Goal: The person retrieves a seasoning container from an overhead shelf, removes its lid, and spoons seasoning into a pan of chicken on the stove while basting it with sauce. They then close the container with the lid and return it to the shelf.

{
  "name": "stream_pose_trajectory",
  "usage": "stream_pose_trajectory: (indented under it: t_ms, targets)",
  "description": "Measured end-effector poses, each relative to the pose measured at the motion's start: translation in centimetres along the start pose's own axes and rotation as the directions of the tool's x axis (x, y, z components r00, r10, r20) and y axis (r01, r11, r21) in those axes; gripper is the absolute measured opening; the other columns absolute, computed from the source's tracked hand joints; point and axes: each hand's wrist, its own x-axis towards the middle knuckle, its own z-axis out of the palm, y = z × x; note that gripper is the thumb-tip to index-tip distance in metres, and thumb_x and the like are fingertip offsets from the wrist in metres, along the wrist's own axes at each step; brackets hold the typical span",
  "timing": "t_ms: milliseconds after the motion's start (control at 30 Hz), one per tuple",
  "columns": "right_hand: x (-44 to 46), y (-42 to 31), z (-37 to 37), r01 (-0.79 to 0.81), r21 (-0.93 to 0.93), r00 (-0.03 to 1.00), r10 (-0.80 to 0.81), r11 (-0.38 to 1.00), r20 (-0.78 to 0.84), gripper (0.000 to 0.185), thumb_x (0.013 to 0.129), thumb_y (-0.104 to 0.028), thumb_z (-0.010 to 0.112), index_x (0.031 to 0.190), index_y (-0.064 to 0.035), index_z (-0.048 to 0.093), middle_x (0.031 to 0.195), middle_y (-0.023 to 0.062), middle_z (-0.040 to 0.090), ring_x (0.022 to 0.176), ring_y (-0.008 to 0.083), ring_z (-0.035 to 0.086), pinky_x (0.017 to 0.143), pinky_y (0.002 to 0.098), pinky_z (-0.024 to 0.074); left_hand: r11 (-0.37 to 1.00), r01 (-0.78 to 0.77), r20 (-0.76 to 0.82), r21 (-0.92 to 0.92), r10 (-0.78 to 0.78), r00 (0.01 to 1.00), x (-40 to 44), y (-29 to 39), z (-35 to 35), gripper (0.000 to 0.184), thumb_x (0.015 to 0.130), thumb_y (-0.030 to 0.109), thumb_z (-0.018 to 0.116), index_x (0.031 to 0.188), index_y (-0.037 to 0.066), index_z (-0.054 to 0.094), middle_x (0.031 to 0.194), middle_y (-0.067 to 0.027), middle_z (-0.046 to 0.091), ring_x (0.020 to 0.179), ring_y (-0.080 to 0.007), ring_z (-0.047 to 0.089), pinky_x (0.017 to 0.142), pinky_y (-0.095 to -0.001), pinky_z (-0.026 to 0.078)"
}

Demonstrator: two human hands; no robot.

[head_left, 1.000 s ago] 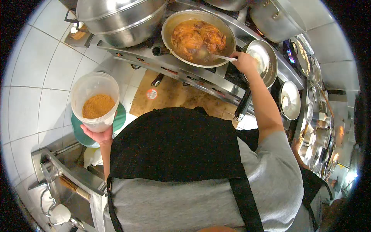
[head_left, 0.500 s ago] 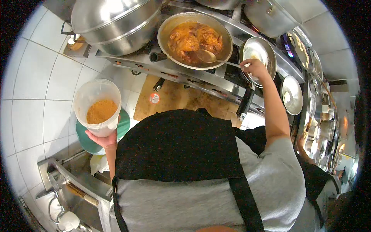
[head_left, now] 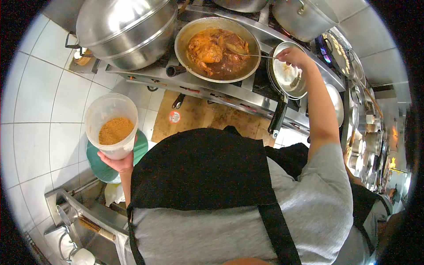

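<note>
My left hand point(head_left: 118, 162) cups a clear plastic tub point(head_left: 95, 110) from below, off to the left. Orange-brown powder point(head_left: 115, 131) lies in the tub. Over the stove, my right hand point(head_left: 293, 57) pinches the thin handle of a metal spoon point(head_left: 260, 56). The spoon's bowl rests against pieces of meat point(head_left: 205, 47) in brown sauce, inside a wide frying pan point(head_left: 180, 55). Beneath my right wrist, a pale shallow dish point(head_left: 289, 73) sits in a smaller pan with a black handle point(head_left: 278, 115).
A large lidded steel pot point(head_left: 132, 39) stands left of the frying pan, and another pot point(head_left: 304, 20) at the back right. A steel sink point(head_left: 95, 243) is at lower left, beside a green bin point(head_left: 99, 165). Another person point(head_left: 371, 207) stands at the right.
My right hand has moved up and away from me with the spoon. The spoon's bowl has gone from the near side of the meat to its far right part. My left hand still holds the tub.
</note>
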Motion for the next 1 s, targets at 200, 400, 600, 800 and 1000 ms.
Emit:
stream_pose_trajectory:
  t_ms: [200, 400, 600, 800, 1000]
  targets:
    - [-2.3, -0.6, 2.6, 0.158, -0.373, 0.981, -0.188, 0.914, -0.046, 0.020, 0.071, -0.023, 0.069, 0.090, -0.0187, 0.070, 0.080, 0.0079, 0.067, 0.068, 0.0214, 0.062, 0.065, 0.0348, 0.0482, 1.000, -0.028, -0.085, -0.010, 0.027, 0.996, -0.8, 0.2, 0.9, 0.080, 0.073, 0.071, 0.043, 0.138, 0.026, 0.029, 0.143, -0.0068, 0.027, 0.128, -0.0396, 0.029, 0.093, -0.0674, 0.029]
    - [-2.9, -4.4, 9.1, 0.009, -0.458, 0.961, -0.135, 0.889, -0.243, 0.023, 0.071, -0.027, 0.067, 0.094, -0.0230, 0.069, 0.085, 0.0095, 0.066, 0.081, 0.0273, 0.063, 0.073, 0.0376, 0.0490, 1.000, -0.012, -0.038, -0.006, 0.012, 0.999, -0.5, 0.5, -1.3, 0.081, 0.071, 0.071, 0.044, 0.137, 0.026, 0.030, 0.142, -0.0090, 0.030, 0.125, -0.0408, 0.032, 0.092, -0.0676, 0.029]
    - [-0.4, -2.6, 12.9, 0.029, -0.354, 0.947, -0.139, 0.935, -0.290, 0.024, 0.071, -0.025, 0.066, 0.095, -0.0239, 0.068, 0.088, 0.0111, 0.066, 0.084, 0.0284, 0.063, 0.074, 0.0393, 0.0497, 0.990, 0.042, 0.059, -0.135, -0.034, 0.998, -0.9, 1.0, -2.1, 0.074, 0.075, 0.067, 0.046, 0.136, 0.029, 0.031, 0.143, -0.0023, 0.029, 0.128, -0.0351, 0.030, 0.092, -0.0702, 0.028]
    - [-1.9, 0.6, 9.6, 0.080, -0.251, 0.959, -0.143, 0.965, -0.246, 0.021, 0.068, -0.027, 0.070, 0.089, -0.0220, 0.070, 0.082, 0.0111, 0.067, 0.076, 0.0266, 0.064, 0.072, 0.0361, 0.0491, 0.999, -0.040, -0.031, 0.011, 0.040, 0.999, -1.6, 0.9, -0.2, 0.082, 0.073, 0.071, 0.044, 0.139, 0.025, 0.027, 0.143, -0.0080, 0.029, 0.126, -0.0394, 0.032, 0.093, -0.0666, 0.029]
    - [-4.8, -0.6, 4.9, 0.054, -0.194, 0.982, -0.087, 0.979, -0.167, 0.023, 0.068, -0.025, 0.071, 0.091, -0.0201, 0.071, 0.073, 0.0096, 0.065, 0.068, 0.0212, 0.061, 0.066, 0.0343, 0.0468, 0.999, -0.026, -0.029, -0.032, 0.025, 0.999, -1.1, 0.8, -1.0, 0.077, 0.074, 0.068, 0.045, 0.137, 0.027, 0.030, 0.143, -0.0054, 0.029, 0.128, -0.0366, 0.030, 0.094, -0.0673, 0.028]
